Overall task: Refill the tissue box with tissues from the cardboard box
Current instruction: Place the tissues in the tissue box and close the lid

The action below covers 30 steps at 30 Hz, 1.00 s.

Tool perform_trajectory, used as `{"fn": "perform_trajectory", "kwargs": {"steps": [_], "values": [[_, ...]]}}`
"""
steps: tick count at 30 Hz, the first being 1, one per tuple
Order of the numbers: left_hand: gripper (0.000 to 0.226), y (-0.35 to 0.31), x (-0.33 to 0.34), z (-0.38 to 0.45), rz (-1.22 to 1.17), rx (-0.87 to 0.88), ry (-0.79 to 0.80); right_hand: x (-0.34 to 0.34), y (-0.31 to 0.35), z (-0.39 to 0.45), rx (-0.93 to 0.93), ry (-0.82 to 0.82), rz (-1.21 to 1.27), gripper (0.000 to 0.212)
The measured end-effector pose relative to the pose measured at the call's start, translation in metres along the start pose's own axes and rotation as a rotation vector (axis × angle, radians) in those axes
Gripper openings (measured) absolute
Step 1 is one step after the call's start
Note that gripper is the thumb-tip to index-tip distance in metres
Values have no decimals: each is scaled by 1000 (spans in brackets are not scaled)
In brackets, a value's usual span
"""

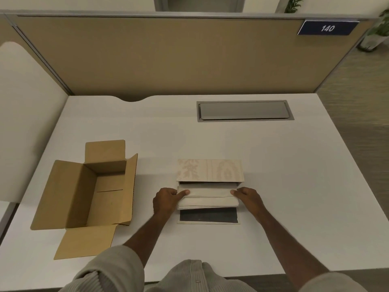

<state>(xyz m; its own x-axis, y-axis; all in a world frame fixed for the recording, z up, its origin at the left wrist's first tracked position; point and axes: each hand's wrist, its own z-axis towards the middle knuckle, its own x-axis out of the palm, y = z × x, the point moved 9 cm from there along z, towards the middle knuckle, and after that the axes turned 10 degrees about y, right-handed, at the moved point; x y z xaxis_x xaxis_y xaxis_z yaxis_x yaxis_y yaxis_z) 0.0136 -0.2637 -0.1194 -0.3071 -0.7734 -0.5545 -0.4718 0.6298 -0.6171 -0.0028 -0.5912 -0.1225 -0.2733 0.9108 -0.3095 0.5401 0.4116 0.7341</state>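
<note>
A pale patterned tissue box (210,170) lies on its side in the middle of the white desk (273,186), its open end facing me. Its dark-lined flap (208,216) lies flat on the desk toward me. A stack of white tissues (208,197) sits partly inside the opening. My left hand (166,202) grips the stack's left end, thumb on top. My right hand (247,198) grips its right end. The brown cardboard box (90,192) stands open to the left and looks empty.
A grey cable hatch (244,111) is set into the desk at the back right. A tan partition (168,55) walls the far edge, with a blue sign reading 140 (327,28). Potted plants (376,32) stand beyond the right side.
</note>
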Motion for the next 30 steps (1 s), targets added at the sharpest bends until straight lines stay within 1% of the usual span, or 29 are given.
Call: {"fn": "perform_trajectory", "kwargs": {"steps": [2,4,5,7,9,11,13,16,19,21,23,25,28,30], "values": [[65,0,-5,-2,35,-12,-56,-3,0,0,29,-42,-110,32],[51,-4,-10,-5,76,7,-123,-11,1,-3,42,-129,-193,37],[58,-7,-11,-6,93,28,-151,-16,3,-6,44,-186,-245,40],[87,-11,-11,-6,140,63,-159,-21,7,-10,31,-282,-359,53],[108,-15,-8,-5,231,89,-132,-21,6,-10,50,-292,-434,77],[117,-17,-5,-1,285,110,-94,-18,-1,-6,140,-233,-522,97],[117,-18,-3,1,307,127,-70,-15,-7,-4,205,-184,-550,104],[112,-17,2,5,302,121,-11,-11,-10,-4,239,-146,-514,103],[109,-12,4,7,212,70,50,-10,-7,-2,239,-127,-500,96],[107,-8,3,5,124,37,61,-12,-5,-1,222,-128,-483,86],[102,-3,3,2,54,11,70,-13,-2,-2,185,-135,-456,72],[94,3,4,-3,34,-11,69,-10,3,-5,128,-143,-399,58],[79,10,12,-14,25,-36,92,-4,8,-13,79,-137,-279,53],[73,8,23,-21,-1,-28,127,1,12,-19,60,-114,-206,43]]}}
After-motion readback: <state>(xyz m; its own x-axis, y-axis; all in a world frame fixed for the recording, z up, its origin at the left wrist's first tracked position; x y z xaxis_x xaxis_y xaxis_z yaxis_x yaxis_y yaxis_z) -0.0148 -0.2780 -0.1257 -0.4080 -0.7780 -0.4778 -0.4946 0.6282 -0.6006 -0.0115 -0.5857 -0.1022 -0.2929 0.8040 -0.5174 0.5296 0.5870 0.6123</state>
